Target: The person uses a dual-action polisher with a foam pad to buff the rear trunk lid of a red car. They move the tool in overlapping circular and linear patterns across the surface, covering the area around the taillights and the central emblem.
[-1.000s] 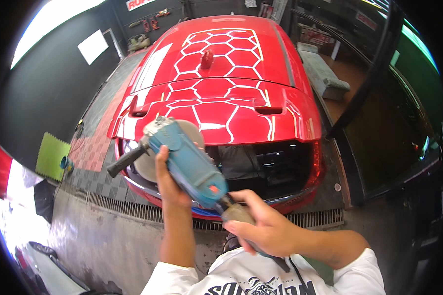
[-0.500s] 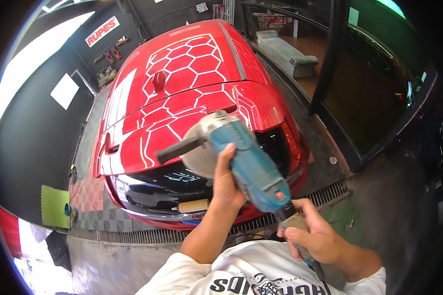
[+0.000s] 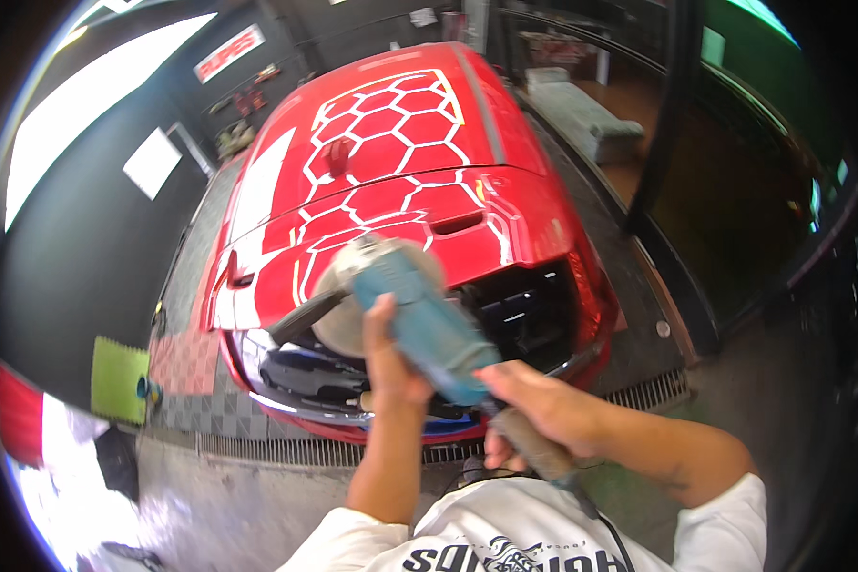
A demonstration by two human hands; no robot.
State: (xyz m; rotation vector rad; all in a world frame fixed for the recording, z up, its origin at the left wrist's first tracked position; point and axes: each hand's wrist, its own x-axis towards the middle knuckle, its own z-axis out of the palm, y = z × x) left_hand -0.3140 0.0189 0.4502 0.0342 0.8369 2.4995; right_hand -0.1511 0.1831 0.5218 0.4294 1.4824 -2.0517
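A teal rotary polisher (image 3: pixel 419 315) is held in the air in front of me, over the back of a red car (image 3: pixel 300 224). My left hand (image 3: pixel 394 367) supports its body from beneath, thumb up along the side. My right hand (image 3: pixel 543 410) wraps the grey rear grip (image 3: pixel 534 443), its upper fingers reaching the end of the teal body. The pale round pad (image 3: pixel 336 326) shows partly behind the polisher head. A black side handle (image 3: pixel 305 318) sticks out to the left, with no hand on it. Whether the pad touches the car cannot be told.
A pale bottle (image 3: pixel 360 402) sits by the car's rear, partly behind my left arm. White hexagon reflections cover the paint. A floor grate (image 3: pixel 257 445) runs behind the car. A green mat (image 3: pixel 119 379) is at left, a grey sofa (image 3: pixel 582 114) behind glass at right.
The polisher has moved left across the car's rear, with both hands on it. My right hand has shifted left and up toward the teal body. The whole view has turned slightly.
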